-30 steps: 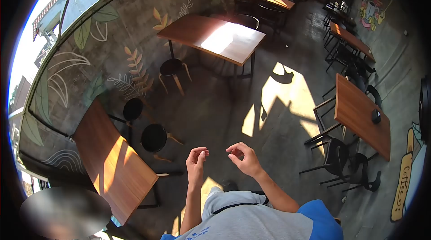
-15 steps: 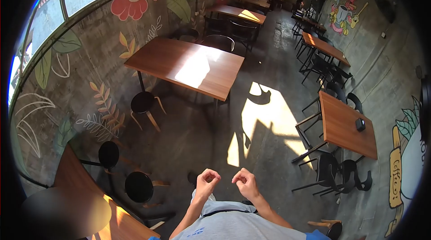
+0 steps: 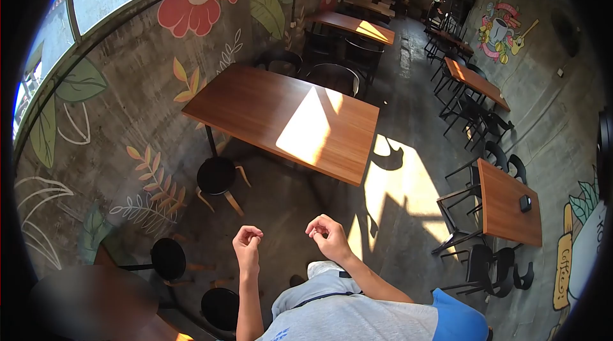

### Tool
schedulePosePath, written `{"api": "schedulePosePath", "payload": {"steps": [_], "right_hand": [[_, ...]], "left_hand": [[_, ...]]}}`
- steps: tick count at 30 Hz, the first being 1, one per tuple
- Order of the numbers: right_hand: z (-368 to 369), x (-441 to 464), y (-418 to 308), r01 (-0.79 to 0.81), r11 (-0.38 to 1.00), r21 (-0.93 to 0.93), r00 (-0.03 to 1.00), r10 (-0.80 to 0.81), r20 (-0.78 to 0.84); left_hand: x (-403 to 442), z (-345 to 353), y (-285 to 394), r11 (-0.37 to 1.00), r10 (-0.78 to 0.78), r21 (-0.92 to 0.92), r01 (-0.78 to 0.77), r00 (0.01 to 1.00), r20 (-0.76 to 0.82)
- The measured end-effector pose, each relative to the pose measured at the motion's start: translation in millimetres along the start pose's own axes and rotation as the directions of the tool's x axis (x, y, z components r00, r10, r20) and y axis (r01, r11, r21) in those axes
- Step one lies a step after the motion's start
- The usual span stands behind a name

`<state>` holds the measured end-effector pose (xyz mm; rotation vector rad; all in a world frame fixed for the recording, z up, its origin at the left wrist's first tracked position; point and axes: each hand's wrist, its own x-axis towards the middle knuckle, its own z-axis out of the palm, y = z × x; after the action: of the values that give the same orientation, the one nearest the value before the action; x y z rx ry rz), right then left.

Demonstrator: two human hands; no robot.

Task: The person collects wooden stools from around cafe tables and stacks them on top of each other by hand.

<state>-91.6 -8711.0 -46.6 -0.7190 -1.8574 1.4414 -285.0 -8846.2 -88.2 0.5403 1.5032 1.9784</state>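
Yellow painted board (image 3: 563,271) on right wall: reads "Coffee" | white painted shape (image 3: 586,258) beside it: letters cut by dark edge | grey shirt (image 3: 345,320): blue letters, not readable

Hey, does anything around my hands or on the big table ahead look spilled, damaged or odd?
No, nothing stands out. The bright patch on the wooden table looks like sunlight, not a spill. The black stool at its left end stands upright. Your left hand and right hand are raised, with no object visible in either.
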Motion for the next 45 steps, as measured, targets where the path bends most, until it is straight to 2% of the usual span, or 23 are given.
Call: {"api": "schedulePosePath", "payload": {"steps": [2,6,7,9,12,15,19,20,23,24,25,27,28,29,31,34,37,39,41,43,45], "right_hand": [[17,30,11,-0.034,0.999,0.012,0.999,0.034,0.027],[49,93,33,-0.064,0.997,-0.047,0.994,0.068,0.083],[56,111,36,-0.068,0.995,-0.067,0.992,0.074,0.101],[71,149,41,-0.074,0.992,-0.105,0.987,0.088,0.136],[97,210,54,-0.030,0.988,-0.152,0.986,0.054,0.158],[127,273,60,-0.005,0.983,-0.184,0.983,0.038,0.178],[168,352,69,0.020,0.985,-0.174,0.963,0.028,0.269],[176,370,70,0.032,0.968,-0.249,0.944,0.053,0.327],[208,414,90,0.157,0.946,-0.283,0.939,-0.054,0.340],[215,427,103,0.186,0.943,-0.278,0.924,-0.072,0.375],[224,439,117,0.233,0.904,-0.359,0.917,-0.082,0.390],[240,465,138,0.326,0.799,-0.505,0.898,-0.095,0.429],[246,476,141,0.260,0.783,-0.565,0.887,0.038,0.461],[252,486,149,0.247,0.766,-0.594,0.892,0.059,0.448],[271,502,176,0.214,0.735,-0.643,0.898,0.111,0.426],[295,526,226,0.060,0.692,-0.719,0.893,0.285,0.348],[323,551,262,0.018,0.632,-0.775,0.905,0.319,0.281],[346,571,279,0.030,0.523,-0.852,0.922,0.316,0.226],[368,589,293,0.058,0.555,-0.830,0.946,0.235,0.224],[392,608,304,0.103,0.523,-0.846,0.967,0.146,0.208],[409,626,316,0.104,0.473,-0.875,0.978,0.109,0.175]], "left_hand": [[20,-17,1,1.000,-0.026,-0.001,0.026,0.994,-0.110],[59,-46,-17,0.992,-0.112,0.032,0.120,0.973,-0.202],[69,-49,-19,0.983,-0.172,0.028,0.183,0.960,-0.222],[93,-55,-23,0.969,-0.221,0.054,0.240,0.946,-0.236],[136,-58,-20,0.959,-0.280,-0.019,0.281,0.940,-0.193],[188,-57,-10,0.960,-0.270,0.009,0.280,0.935,-0.232],[255,-77,-6,0.979,-0.187,0.034,0.202,0.950,-0.250],[270,-90,-12,0.987,-0.145,0.030,0.155,0.963,-0.228],[304,-110,-5,0.975,-0.181,0.052,0.216,0.909,-0.376],[314,-125,-17,0.980,-0.175,0.018,0.199,0.900,-0.399],[325,-137,-30,0.986,-0.143,0.014,0.166,0.888,-0.437],[341,-174,-53,0.949,-0.297,-0.034,0.314,0.848,-0.439],[349,-189,-68,0.945,-0.317,-0.077,0.318,0.832,-0.455],[357,-205,-82,0.896,-0.372,0.028,0.442,0.784,-0.497],[362,-235,-100,0.873,-0.433,-0.002,0.488,0.774,-0.462],[366,-291,-158,0.881,-0.400,0.017,0.473,0.765,-0.505],[362,-356,-219,0.829,-0.447,0.047,0.557,0.712,-0.542],[359,-399,-246,0.680,-0.586,0.075,0.729,0.602,-0.542],[350,-447,-271,0.499,-0.707,0.112,0.860,0.478,-0.520],[355,-497,-291,0.315,-0.803,0.168,0.934,0.357,-0.478],[367,-533,-308,0.396,-0.771,0.136,0.908,0.409,-0.488]]}}
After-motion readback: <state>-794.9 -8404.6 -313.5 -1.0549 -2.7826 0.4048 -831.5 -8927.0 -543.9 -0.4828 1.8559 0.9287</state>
